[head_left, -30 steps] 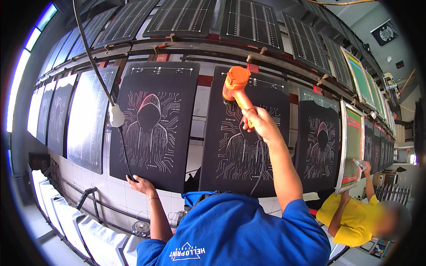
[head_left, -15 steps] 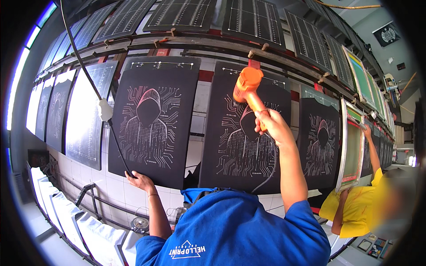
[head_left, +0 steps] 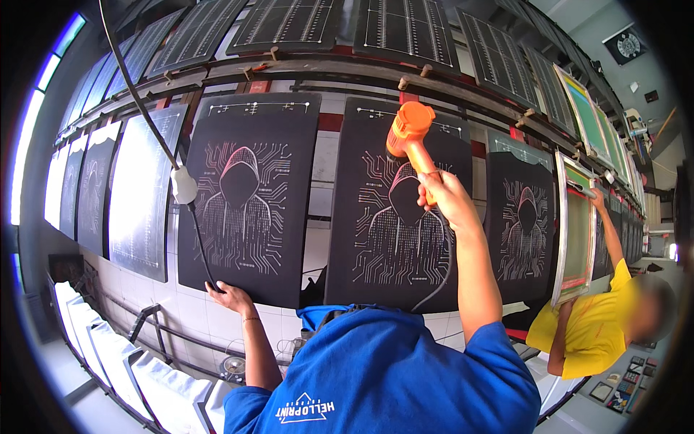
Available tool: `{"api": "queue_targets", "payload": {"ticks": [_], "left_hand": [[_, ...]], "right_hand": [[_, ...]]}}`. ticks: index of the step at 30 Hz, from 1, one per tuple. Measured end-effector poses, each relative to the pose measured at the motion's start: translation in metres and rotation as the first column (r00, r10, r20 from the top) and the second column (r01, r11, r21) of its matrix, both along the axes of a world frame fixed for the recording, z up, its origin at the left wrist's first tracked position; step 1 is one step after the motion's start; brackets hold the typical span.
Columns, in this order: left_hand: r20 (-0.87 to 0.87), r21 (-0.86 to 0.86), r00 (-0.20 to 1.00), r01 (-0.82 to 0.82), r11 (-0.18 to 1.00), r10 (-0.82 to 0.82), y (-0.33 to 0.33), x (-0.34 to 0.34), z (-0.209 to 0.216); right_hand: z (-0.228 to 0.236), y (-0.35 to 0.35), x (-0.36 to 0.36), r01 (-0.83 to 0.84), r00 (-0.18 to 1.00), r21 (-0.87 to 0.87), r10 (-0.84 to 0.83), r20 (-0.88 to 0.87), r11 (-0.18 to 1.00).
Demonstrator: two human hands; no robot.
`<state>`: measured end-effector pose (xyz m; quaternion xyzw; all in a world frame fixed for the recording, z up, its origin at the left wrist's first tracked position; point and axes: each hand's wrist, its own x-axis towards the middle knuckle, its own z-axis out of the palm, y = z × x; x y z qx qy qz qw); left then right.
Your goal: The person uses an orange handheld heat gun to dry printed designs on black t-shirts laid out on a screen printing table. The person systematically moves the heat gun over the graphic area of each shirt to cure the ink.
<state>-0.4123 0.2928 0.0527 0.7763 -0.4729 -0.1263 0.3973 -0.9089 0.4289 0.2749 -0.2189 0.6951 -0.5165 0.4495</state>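
Note:
My right hand (head_left: 448, 200) is wrapped round the handle of an orange hair dryer (head_left: 414, 124). The dryer is above a dark T-shirt (head_left: 345, 239) on a board, printed with a pale hooded figure and circuit lines. At the lower edge of the printed dark shirt to the left (head_left: 289, 210), my left hand (head_left: 233, 299) is closed on a black power cord (head_left: 200, 246). That cord runs up to a white plug connector (head_left: 183, 186) and a thicker hanging cable (head_left: 137, 94). A thin cord (head_left: 444, 278) hangs below the dryer's handle.
To my right, a co-worker in a yellow shirt (head_left: 585, 325) holds a squeegee (head_left: 580, 189) at a framed printing screen (head_left: 575, 239). Another printed shirt (head_left: 523, 224) lies between us. A wooden rail (head_left: 340, 69) and a far row of dark boards (head_left: 405, 32) run across the back.
The hair dryer has shifted slightly away from me and to the right. The white connector has swung a little right. The co-worker's squeegee has changed its tilt at the screen.

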Motion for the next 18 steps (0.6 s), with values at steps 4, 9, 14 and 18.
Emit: {"api": "queue_targets", "payload": {"ticks": [4, 9, 14, 18], "left_hand": [[0.021, 0.015, 1.000, 0.006, 1.000, -0.006, 0.001, 0.002, 0.001], [-0.013, 0.016, 1.000, -0.006, 1.000, 0.006, 0.001, -0.001, 0.001], [-0.037, -0.013, 0.999, 0.024, 1.000, -0.024, 0.001, -0.002, 0.003], [0.013, -0.009, 1.000, 0.012, 1.000, -0.012, 0.000, 0.001, 0.000]], "right_hand": [[0.001, 0.011, -0.001, -0.034, 0.999, 0.004, 0.034, 0.035, 0.999], [0.017, 0.038, -0.007, -0.096, 0.993, 0.080, 0.090, 0.075, 0.992], [-0.006, 0.018, -0.008, 0.053, 0.997, 0.000, -0.053, -0.052, 0.999], [-0.002, 0.022, -0.017, 0.103, 0.994, 0.025, -0.104, 0.018, 0.994]]}}
